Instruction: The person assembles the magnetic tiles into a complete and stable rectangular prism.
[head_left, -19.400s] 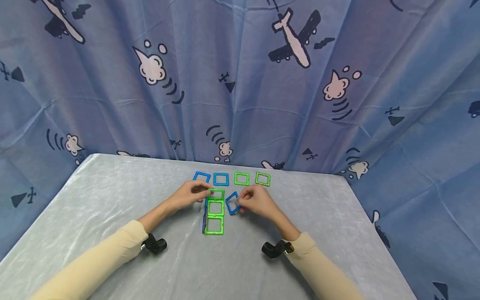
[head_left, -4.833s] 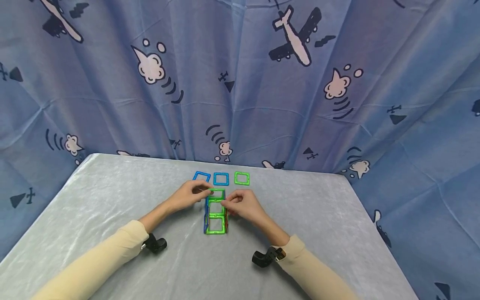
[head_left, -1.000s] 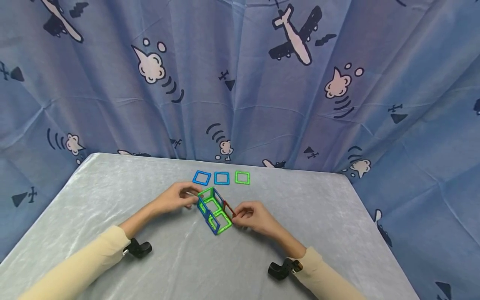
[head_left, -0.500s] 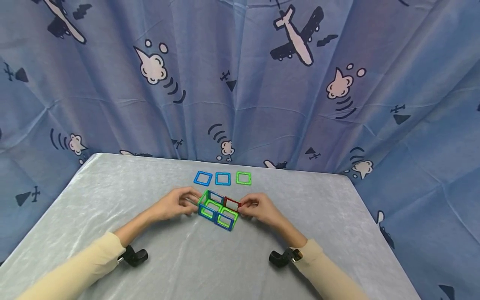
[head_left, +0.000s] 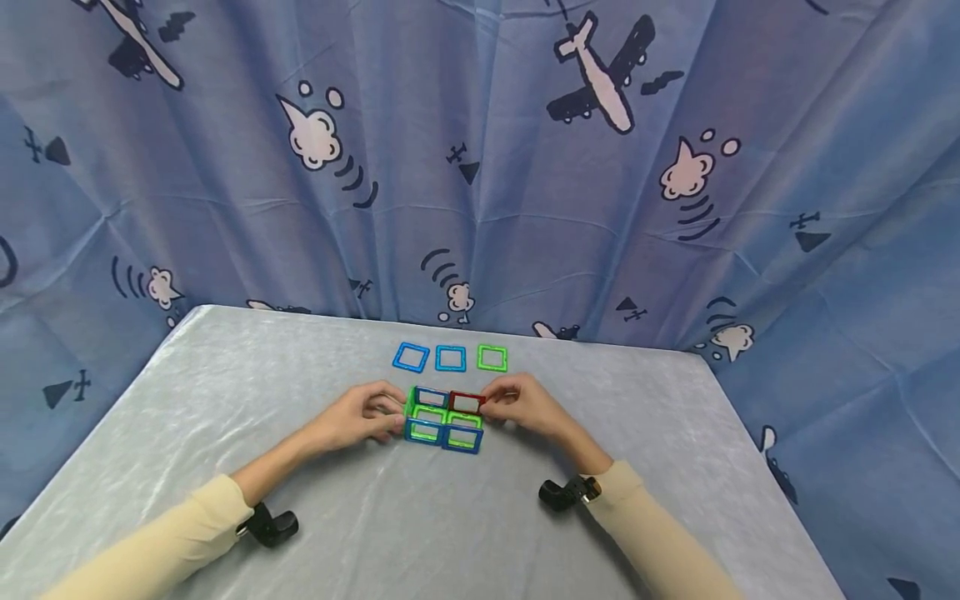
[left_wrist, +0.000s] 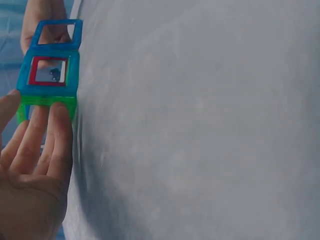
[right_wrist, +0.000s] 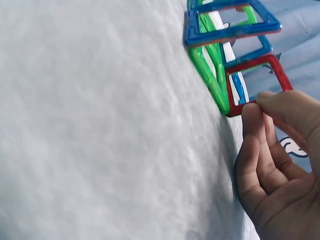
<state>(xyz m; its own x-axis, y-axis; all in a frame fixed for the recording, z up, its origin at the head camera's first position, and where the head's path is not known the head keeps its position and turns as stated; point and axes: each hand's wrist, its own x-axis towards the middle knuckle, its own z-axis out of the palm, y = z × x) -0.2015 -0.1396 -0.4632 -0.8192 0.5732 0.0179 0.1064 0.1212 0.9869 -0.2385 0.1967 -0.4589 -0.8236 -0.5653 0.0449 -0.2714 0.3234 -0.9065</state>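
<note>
A box-like build of magnetic tiles stands on the table between the two hands in the head view. It has a green base [head_left: 447, 417], a green upright end tile [head_left: 409, 402] at left, and two blue tiles [head_left: 444, 435] along the near side. Its far side is a blue tile [head_left: 432, 388] beside a red tile [head_left: 467, 394]. The left hand [head_left: 360, 417] touches the green end with mostly straight fingers [left_wrist: 61, 125], its thumb near the top corner. Between thumb and forefinger, the right hand [head_left: 525, 404] pinches the outer edge of the red tile [right_wrist: 282, 75].
Behind the build lie a tilted blue tile [head_left: 416, 346], another blue tile [head_left: 450, 347] and a green tile [head_left: 492, 347] in a row. Grey cloth covers the table [head_left: 360, 533]. A blue curtain [head_left: 480, 167] hangs past its far edge.
The build has turned counterclockwise until its long side runs left to right, both hands following. Since the oldest frame, it has gained its other side wall, and the rightmost green tile has left the row.
</note>
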